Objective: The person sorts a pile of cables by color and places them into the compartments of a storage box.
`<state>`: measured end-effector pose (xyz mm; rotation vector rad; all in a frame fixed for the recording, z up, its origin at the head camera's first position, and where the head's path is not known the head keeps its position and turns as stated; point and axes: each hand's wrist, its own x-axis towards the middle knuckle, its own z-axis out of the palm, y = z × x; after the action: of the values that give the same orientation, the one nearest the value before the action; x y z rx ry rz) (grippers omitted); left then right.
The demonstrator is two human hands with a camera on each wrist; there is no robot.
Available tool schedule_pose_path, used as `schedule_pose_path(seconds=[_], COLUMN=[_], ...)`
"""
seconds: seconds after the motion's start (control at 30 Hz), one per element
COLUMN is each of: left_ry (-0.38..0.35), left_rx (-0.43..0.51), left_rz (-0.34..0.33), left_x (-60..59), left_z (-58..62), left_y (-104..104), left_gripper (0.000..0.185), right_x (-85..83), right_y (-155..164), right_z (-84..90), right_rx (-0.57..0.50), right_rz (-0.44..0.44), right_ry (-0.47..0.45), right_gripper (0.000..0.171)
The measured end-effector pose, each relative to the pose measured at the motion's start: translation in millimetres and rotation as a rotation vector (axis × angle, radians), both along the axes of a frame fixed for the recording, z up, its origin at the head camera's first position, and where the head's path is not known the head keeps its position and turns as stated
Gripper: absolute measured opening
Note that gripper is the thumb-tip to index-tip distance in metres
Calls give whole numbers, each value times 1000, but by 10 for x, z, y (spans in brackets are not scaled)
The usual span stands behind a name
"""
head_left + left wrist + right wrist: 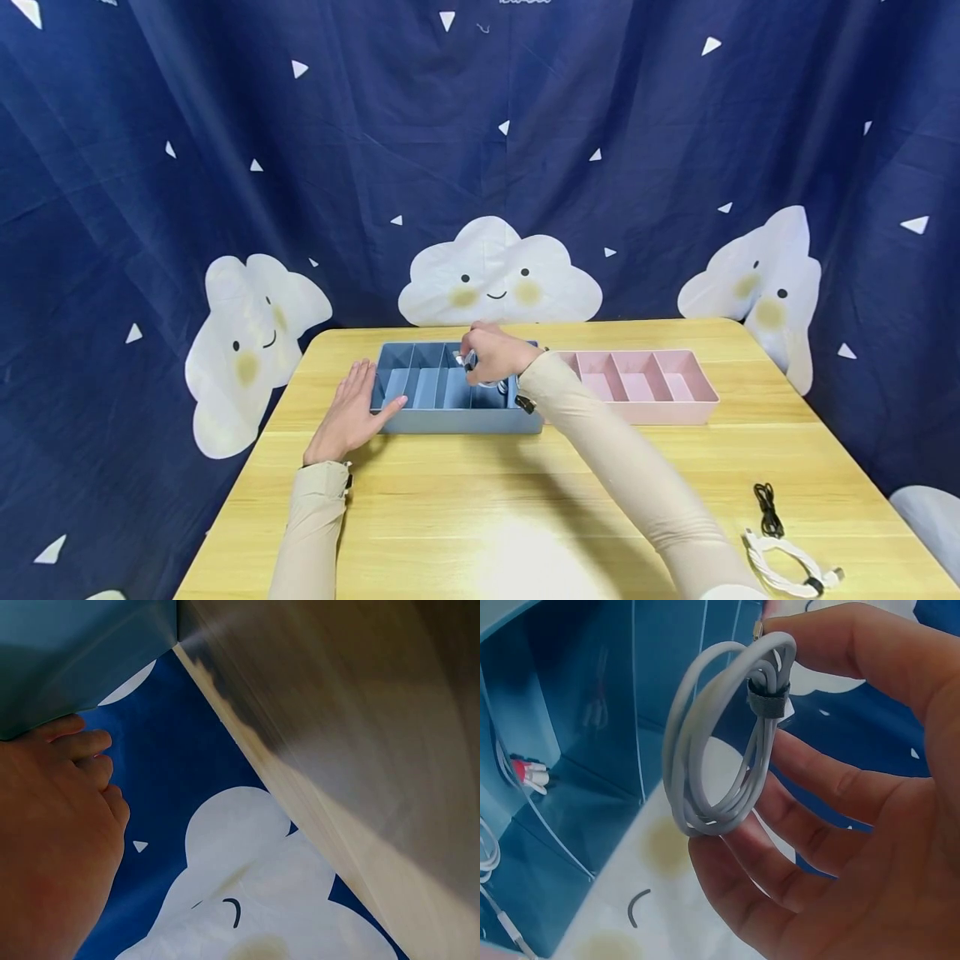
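My right hand (497,355) is over the right half of a blue divided box (461,422). Between thumb and fingers it holds a coiled white cable (694,750), bound with a dark grey strap (768,701). Only bits of that cable show in the head view, behind the fingers. My left hand (348,414) rests against the box's left end, fingers extended along the side and thumb at the front rim. In the right wrist view, a red-and-white cable end (531,772) and another white cable (487,855) lie in separate box compartments.
A pink divided box (652,412) stands right of the blue one, partly behind my right arm. Near the table's right front lie a bundled black cable (768,510) and a coiled white cable (757,563) with a dark strap. A navy curtain (360,192) hangs behind.
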<state>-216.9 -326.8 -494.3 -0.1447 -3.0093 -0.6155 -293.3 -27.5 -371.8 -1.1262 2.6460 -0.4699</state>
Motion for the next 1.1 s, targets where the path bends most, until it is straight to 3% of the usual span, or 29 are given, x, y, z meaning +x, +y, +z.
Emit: schedule_pose_path(seconds=[1.1], left_ry=[-5], left_rx=[8], left_rz=[9], left_x=[-5], left_z=[-15], left_y=[-6], left_gripper=[111], right_x=[-35], right_y=[-233], right_z=[-203], right_rx=[-34], right_rz=[-86], right_ry=[-55], right_gripper=[41])
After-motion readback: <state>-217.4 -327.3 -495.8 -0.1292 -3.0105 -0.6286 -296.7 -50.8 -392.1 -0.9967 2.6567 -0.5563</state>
